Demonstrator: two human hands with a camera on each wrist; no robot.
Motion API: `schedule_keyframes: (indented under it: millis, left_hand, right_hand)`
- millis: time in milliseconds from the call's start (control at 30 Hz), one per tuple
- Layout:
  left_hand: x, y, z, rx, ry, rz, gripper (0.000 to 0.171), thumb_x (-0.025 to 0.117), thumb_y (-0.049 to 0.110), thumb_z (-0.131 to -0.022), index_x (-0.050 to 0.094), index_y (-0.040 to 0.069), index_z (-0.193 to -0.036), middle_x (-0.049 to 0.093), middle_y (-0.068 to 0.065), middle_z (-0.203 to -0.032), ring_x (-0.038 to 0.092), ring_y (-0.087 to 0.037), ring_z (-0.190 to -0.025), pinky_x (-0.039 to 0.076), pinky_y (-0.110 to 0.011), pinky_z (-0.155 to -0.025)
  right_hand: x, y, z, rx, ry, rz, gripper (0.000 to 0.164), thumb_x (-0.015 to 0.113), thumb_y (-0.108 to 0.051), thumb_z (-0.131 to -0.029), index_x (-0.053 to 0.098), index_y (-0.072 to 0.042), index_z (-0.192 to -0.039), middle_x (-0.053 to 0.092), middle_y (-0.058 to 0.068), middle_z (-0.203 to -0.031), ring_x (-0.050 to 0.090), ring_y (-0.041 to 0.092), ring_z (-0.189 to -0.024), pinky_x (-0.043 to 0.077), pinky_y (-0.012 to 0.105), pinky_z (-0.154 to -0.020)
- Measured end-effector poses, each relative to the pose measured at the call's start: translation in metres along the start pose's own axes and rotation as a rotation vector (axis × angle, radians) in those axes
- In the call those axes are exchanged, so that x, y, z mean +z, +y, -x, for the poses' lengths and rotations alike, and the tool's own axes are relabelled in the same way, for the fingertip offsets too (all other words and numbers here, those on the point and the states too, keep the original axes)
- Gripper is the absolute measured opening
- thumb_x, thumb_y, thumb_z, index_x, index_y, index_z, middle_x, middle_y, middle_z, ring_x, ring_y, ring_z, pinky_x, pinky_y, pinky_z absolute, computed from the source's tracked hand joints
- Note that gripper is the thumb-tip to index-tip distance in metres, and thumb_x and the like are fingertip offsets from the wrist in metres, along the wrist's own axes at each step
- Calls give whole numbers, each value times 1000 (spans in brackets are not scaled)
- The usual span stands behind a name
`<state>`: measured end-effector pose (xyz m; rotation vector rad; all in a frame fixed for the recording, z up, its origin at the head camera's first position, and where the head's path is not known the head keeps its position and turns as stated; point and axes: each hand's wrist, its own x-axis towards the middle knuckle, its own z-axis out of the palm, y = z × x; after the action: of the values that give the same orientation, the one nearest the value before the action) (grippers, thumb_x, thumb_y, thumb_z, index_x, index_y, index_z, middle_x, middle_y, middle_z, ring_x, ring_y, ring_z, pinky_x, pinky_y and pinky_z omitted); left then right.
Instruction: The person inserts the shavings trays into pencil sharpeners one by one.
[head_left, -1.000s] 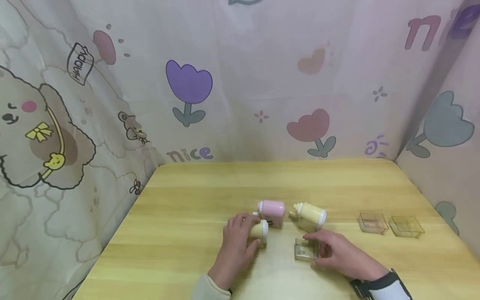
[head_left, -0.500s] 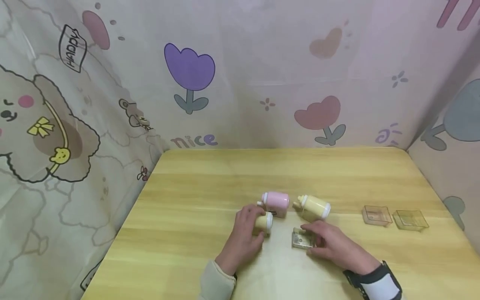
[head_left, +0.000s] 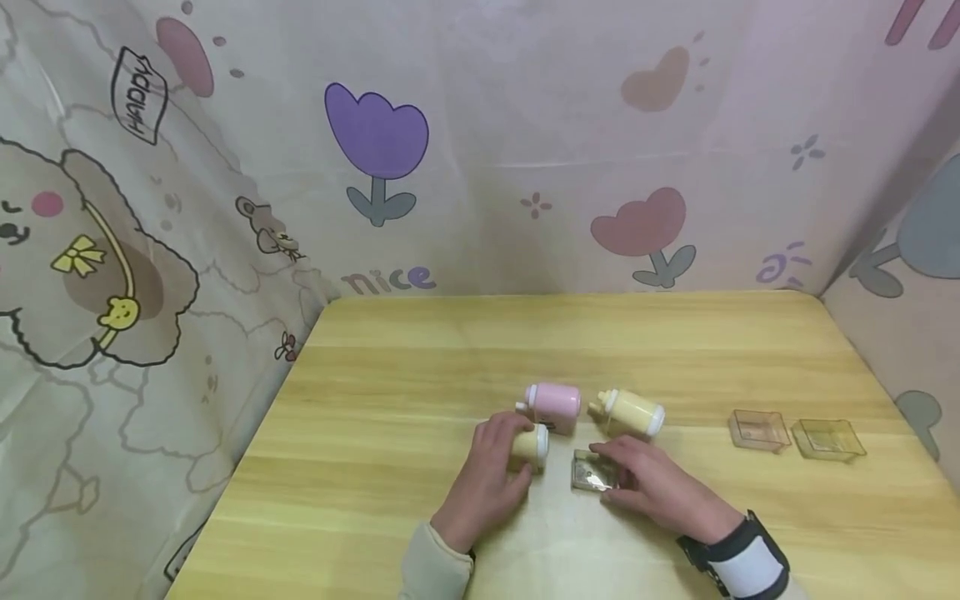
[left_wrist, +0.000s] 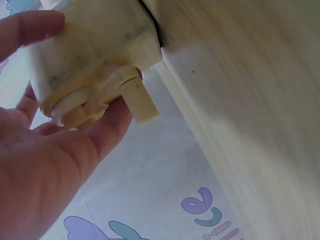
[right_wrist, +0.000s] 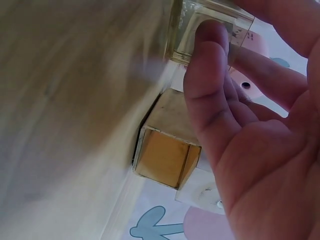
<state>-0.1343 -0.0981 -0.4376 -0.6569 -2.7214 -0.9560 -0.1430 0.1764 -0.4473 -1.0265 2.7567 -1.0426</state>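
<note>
My right grip point(head_left: 660, 492) pinches the clear box point(head_left: 588, 472) by its sides; it looks light, hard and slippery. Near its ten o'clock, my left grip point(head_left: 486, 479) holds the yellow tub point(head_left: 528, 450), best held round its body, off the crank point(left_wrist: 140, 102).

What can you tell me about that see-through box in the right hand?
The see-through box looks like yellowish-tinted clear plastic: small, rectangular, thin-walled. The right hand pinches it by opposite sides. It lies about flat, on or barely above the table, right of the pale yellow device in the left hand, not touching it. Its contents, if any, are unclear.
</note>
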Motion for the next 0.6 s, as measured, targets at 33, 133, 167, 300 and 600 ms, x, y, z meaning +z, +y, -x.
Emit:
schedule_keyframes:
  millis: [33, 133, 167, 300, 600]
  left_hand:
    - [0, 0, -1, -3, -1, 2, 53, 66, 14, -80, 43, 22, -127, 41, 4, -136, 40, -19, -119, 42, -36, -97]
    - [-1, 0, -1, -8, -7, 7, 53, 66, 14, -79, 43, 21, -127, 42, 4, -137, 40, -19, -120, 42, -37, -98]
    - [-1, 0, -1, -7, -10, 9, 53, 66, 14, -79, 43, 21, -127, 42, 3, -137, 40, -20, -120, 42, -37, -98]
    - [-2, 0, -1, 4, -14, 10, 53, 65, 14, -80, 43, 21, -127, 42, 3, -136, 39, -20, -121, 41, -37, -99]
    - [-1, -1, -1, 66, -4, -4, 53, 65, 12, -80, 42, 20, -127, 44, 4, -134, 40, -21, -122, 38, -39, -102]
  right_hand:
    - [-1, 0, -1, 3, -2, 3, 57, 74, -30, -80, 56, -4, -127, 57, 6, -113, 48, 4, -82, 47, 25, -67]
    - [-2, 0, -3, 14, -12, -5, 59, 74, -31, -80, 56, -3, -128, 57, 6, -114, 47, 4, -81, 46, 25, -66]
    - [-1, 0, -3, 17, -14, -9, 59, 74, -31, -80, 55, -3, -129, 56, 6, -114, 47, 3, -81, 46, 24, -66]
    - [0, -1, -5, 26, -10, -27, 60, 75, -30, -80, 54, -2, -129, 56, 3, -109, 47, 4, -79, 46, 24, -65]
    - [1, -1, -7, 29, -3, -50, 56, 76, -26, -78, 55, -1, -125, 55, 0, -102, 48, 5, -79, 46, 24, -65]
